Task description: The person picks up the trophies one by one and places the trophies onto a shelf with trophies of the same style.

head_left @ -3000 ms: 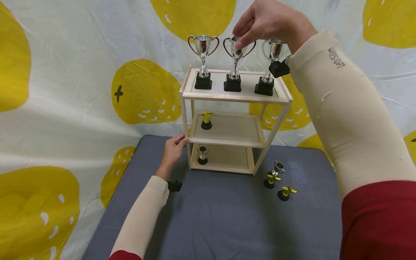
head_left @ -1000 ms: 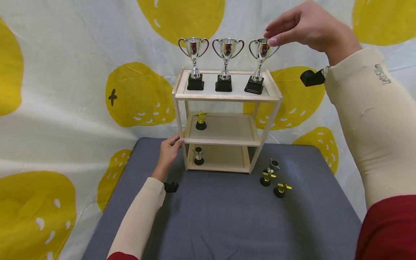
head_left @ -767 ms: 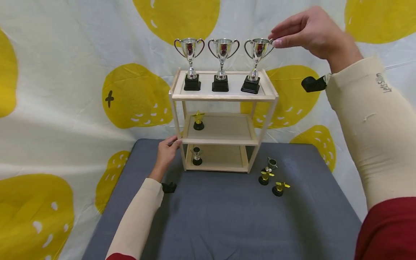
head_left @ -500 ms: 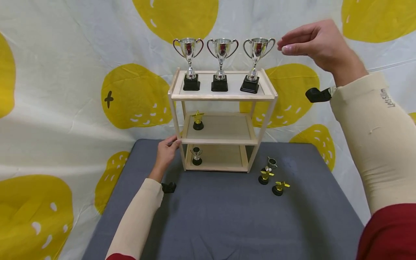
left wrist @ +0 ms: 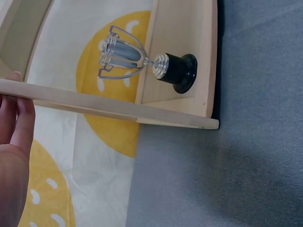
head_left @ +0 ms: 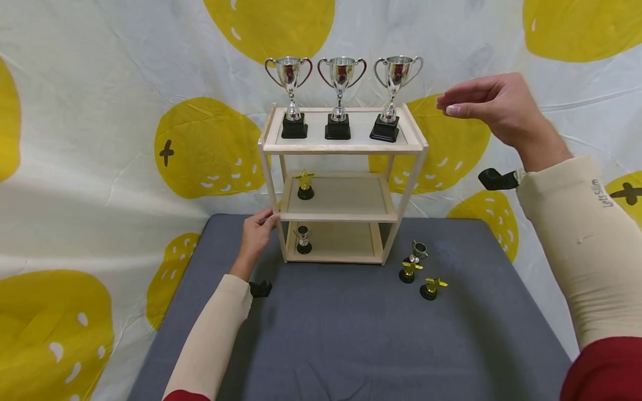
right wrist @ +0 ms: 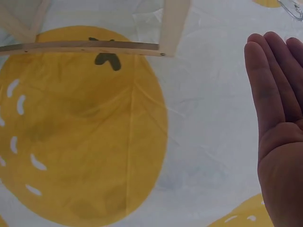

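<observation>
My left hand [head_left: 257, 236] pinches the left front post of a wooden three-tier shelf [head_left: 338, 218], with fingertips behind the post in the left wrist view. My right hand [head_left: 501, 114] hangs in the air right of the shelf, fingers extended and holding nothing. Three silver trophy cups stand in a row on the top tier: left [head_left: 289, 94], middle [head_left: 340, 94] and right [head_left: 393, 94], the right one turned slightly. A gold star trophy [head_left: 305, 185] stands on the middle tier at left. Below it, on the bottom tier, is a small silver cup [left wrist: 124, 54].
On the grey table [head_left: 341, 334], right of the shelf, are a small silver cup [head_left: 417, 252] and two gold star trophies, one [head_left: 410, 272] just in front of it and one [head_left: 431, 288] farther right. A white curtain [head_left: 100, 139] with yellow fruit shapes hangs behind.
My right hand went from the middle cup to the right cup, let go of it, then moved right and down. The right cup shifted slightly. My left hand stayed on the post.
</observation>
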`<state>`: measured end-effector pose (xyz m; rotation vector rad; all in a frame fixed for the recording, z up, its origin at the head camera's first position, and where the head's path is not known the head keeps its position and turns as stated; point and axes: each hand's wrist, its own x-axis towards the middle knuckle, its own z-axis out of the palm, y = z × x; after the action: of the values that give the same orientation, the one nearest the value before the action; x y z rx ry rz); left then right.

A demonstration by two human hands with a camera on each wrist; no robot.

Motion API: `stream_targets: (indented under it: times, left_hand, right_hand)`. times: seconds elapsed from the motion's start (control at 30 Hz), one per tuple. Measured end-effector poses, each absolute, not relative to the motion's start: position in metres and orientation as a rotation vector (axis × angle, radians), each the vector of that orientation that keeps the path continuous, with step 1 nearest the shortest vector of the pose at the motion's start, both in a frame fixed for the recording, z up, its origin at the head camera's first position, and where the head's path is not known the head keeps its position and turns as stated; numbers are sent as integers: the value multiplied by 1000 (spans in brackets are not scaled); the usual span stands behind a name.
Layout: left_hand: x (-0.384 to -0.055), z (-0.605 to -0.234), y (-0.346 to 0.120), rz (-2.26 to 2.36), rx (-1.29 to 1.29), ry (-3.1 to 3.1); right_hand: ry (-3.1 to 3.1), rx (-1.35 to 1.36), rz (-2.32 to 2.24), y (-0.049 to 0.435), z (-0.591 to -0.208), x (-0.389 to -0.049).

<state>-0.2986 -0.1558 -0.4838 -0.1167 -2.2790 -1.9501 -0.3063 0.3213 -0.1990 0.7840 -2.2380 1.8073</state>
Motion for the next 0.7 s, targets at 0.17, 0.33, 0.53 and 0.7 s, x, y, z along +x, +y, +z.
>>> stream_targets:
  times: [0.17, 0.33, 0.53, 0.7]
  left_hand:
    - [-300, -484, -156, -1945, -127, -2272]
    - [-301, -485, -156, -1941, -139, -2265]
    - [-301, -485, -155, -1944, -135, -2244]
    - [-300, -485, -155, -1942, -131, -2250]
  right_hand:
    - [-2183, 790, 1923, 331, -223, -297]
    - [-2277, 690, 1875, 344, -249, -287]
    - [-2436, 559, 1704, 359, -278, -277]
    - [-2575, 460, 1494, 371, -301, -266]
